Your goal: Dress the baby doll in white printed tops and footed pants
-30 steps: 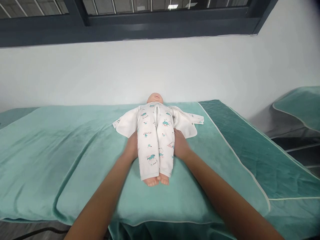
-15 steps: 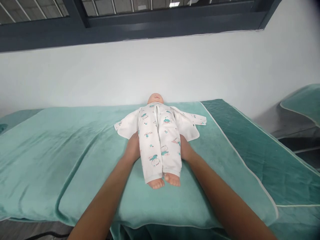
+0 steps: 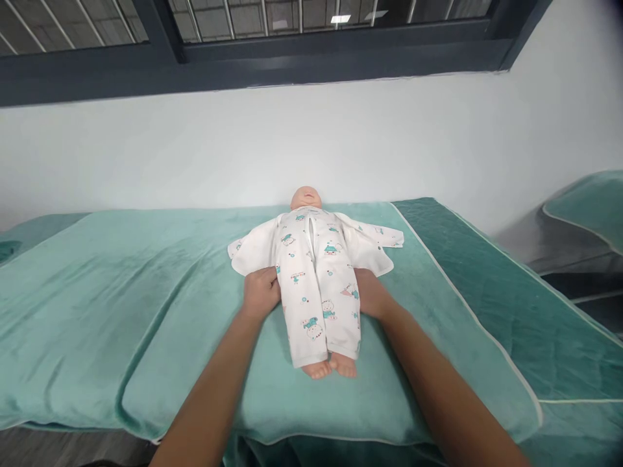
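Note:
A baby doll (image 3: 306,196) lies on its back, head toward the wall and bare feet (image 3: 331,368) toward me. It wears white baby trousers (image 3: 304,305) with a teal cartoon print, and a matching top (image 3: 256,245) whose sides and sleeves spread out on the bedding. My left hand (image 3: 261,293) is closed at the left edge of the trousers, its curled fingers partly showing. On the opposite edge, my right hand (image 3: 374,295) grips the other trouser leg, with most of its fingers hidden behind the cloth.
Beneath the doll lies a light green blanket (image 3: 170,363) with a pale edge, over a darker green mattress cover (image 3: 511,324). A white wall (image 3: 219,149) and a dark window frame (image 3: 316,61) stand behind. At the right is a raised green padded piece (image 3: 591,204).
The trouser legs have slid slightly toward me and now cover more of the feet. My left hand has curled closed beside the cloth. The whole view has shifted slightly.

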`<state>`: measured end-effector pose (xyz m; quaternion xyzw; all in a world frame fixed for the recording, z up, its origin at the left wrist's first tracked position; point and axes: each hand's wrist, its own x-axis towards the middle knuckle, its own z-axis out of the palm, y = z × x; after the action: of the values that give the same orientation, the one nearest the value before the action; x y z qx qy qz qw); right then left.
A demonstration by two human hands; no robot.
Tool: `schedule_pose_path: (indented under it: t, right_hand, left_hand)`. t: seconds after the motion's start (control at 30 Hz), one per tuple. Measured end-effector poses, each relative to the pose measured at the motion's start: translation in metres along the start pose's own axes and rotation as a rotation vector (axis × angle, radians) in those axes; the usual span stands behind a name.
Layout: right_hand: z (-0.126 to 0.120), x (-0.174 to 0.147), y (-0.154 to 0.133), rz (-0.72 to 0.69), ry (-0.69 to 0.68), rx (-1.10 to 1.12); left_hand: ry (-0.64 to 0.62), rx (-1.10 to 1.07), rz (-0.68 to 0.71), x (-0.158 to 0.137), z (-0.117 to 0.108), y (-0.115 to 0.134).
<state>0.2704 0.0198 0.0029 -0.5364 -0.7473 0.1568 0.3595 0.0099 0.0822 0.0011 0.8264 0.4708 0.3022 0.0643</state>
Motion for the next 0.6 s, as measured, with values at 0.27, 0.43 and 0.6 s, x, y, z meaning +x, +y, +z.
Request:
schedule_pose_path:
  t: [0.27,0.43,0.6]
  right_hand:
    - [-0.007,0.000,0.007,0.233,0.186,0.218]
    - [-0.010,0.029,0.040,0.279,0.566,-0.116]
    - [-0.019,0.065,0.065,0.295,0.519,-0.405]
  left_hand:
    - [0.073,-0.153,-0.256,0.005,-0.001,-0.005]
    - [0.141,-0.328,-0.407,0.010,0.001,-0.011]
    - [0.163,-0.415,-0.479,0.014,0.000,-0.009]
